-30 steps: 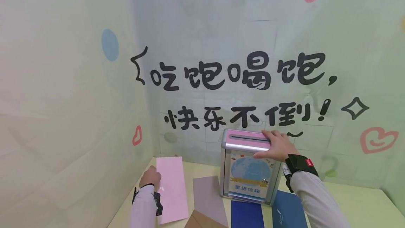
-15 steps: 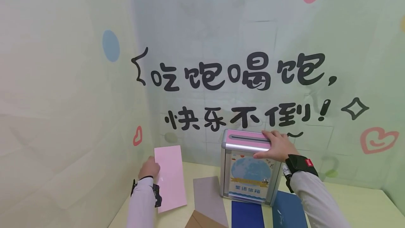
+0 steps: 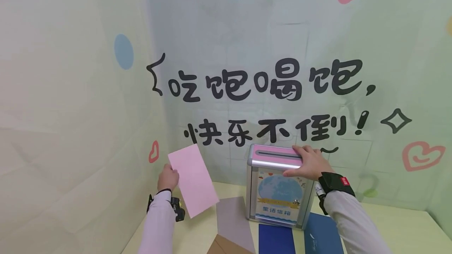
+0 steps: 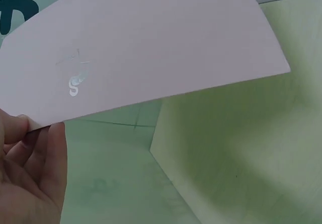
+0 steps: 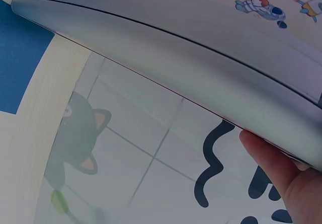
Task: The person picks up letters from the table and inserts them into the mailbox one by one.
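My left hand (image 3: 168,177) pinches a pink envelope (image 3: 193,179) by its left edge and holds it tilted above the table. In the left wrist view, the thumb and fingers close on the corner of the envelope (image 4: 166,48), which has a small shiny mark. With its thumb at the front and its fingers over the top, my right hand (image 3: 312,164) grips the right end of a silver-framed letter box (image 3: 279,203). That box stands upright, its pink top cut by a long slot. Its side frame (image 5: 166,58) fills the upper part of the right wrist view, fingertips along the edge.
Lying on the pale table (image 3: 388,226) are a grey-mauve envelope (image 3: 234,218), a brown envelope (image 3: 227,246), a dark blue envelope (image 3: 276,240) and a teal-blue envelope (image 3: 322,234). A printed wall (image 3: 226,42) rises behind, and another closes off the left side.
My left hand has raised the pink envelope off the table, and the envelope has tilted, its lower end swinging right. My right hand has stayed on the letter box.
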`<state>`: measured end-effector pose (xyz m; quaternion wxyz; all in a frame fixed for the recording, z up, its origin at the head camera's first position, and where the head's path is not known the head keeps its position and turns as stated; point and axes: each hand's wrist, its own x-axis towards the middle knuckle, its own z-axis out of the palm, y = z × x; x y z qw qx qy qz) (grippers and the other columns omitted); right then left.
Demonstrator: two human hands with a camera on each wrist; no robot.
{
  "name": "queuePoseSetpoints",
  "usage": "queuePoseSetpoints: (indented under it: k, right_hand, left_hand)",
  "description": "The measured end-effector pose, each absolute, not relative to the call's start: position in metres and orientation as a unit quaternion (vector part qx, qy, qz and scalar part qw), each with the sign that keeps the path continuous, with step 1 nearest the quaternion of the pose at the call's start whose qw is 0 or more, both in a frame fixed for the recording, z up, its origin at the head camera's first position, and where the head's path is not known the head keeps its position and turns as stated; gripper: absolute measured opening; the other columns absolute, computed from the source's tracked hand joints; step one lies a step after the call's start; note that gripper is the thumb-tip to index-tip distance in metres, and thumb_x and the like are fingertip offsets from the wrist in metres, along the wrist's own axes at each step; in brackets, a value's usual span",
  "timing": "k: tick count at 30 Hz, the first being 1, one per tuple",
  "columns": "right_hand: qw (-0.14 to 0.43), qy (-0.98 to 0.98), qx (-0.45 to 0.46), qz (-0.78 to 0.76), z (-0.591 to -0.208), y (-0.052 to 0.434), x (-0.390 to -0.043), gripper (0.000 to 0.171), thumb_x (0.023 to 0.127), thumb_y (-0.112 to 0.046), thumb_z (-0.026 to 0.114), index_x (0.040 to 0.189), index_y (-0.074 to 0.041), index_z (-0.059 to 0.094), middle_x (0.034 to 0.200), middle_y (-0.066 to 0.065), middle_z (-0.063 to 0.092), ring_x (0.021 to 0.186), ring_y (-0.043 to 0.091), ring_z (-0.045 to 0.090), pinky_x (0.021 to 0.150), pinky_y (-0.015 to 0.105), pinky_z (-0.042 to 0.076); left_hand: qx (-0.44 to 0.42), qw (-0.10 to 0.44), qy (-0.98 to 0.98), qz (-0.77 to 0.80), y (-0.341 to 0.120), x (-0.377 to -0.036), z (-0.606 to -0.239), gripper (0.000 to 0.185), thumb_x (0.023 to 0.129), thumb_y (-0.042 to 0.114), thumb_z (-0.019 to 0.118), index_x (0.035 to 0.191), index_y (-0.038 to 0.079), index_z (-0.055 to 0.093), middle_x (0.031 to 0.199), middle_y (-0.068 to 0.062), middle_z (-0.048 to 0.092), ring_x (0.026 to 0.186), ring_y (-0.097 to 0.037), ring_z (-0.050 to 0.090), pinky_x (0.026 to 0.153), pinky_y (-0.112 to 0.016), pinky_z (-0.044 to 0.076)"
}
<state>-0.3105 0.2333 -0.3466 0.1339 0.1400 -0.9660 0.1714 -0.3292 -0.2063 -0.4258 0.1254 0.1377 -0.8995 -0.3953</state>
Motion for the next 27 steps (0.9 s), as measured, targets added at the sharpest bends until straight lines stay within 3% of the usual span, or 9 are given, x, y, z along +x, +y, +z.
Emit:
queuePoseSetpoints:
  k: [7,14,27]
  right_hand:
    - [0.133,-0.966,0.14,0.172,-0.35,0.234,-0.313,0.102,0.058,-0.065,0.069,0.135,-0.005,0.04,0.128,0.024,0.043,0.106,0.043,0.04,0.077,0.054,0.042]
    - [0.134,-0.966,0.138,0.171,-0.348,0.235,-0.312,0.102,0.057,-0.065,0.069,0.134,-0.004,0.041,0.127,0.025,0.043,0.106,0.044,0.04,0.077,0.054,0.041]
    - [0.136,-0.968,0.133,0.164,-0.351,0.235,-0.315,0.103,0.056,-0.067,0.068,0.134,-0.005,0.041,0.126,0.024,0.044,0.105,0.043,0.041,0.078,0.055,0.041]
  left_hand:
    - [0.117,0.151,-0.886,-0.423,-0.202,-0.332,-0.407,0.026,0.093,0.011,0.038,0.11,-0.008,0.041,0.096,-0.026,0.054,0.081,-0.034,0.054,0.065,-0.039,0.042]
    - [0.101,0.174,-0.818,-0.539,-0.198,-0.339,-0.393,0.029,0.096,0.012,0.039,0.119,-0.005,0.038,0.109,-0.029,0.053,0.09,-0.035,0.059,0.069,-0.03,0.052]
    - [0.085,0.198,-0.732,-0.647,-0.193,-0.348,-0.371,0.027,0.097,0.012,0.038,0.12,-0.002,0.035,0.113,-0.023,0.053,0.099,-0.031,0.056,0.066,-0.014,0.05]
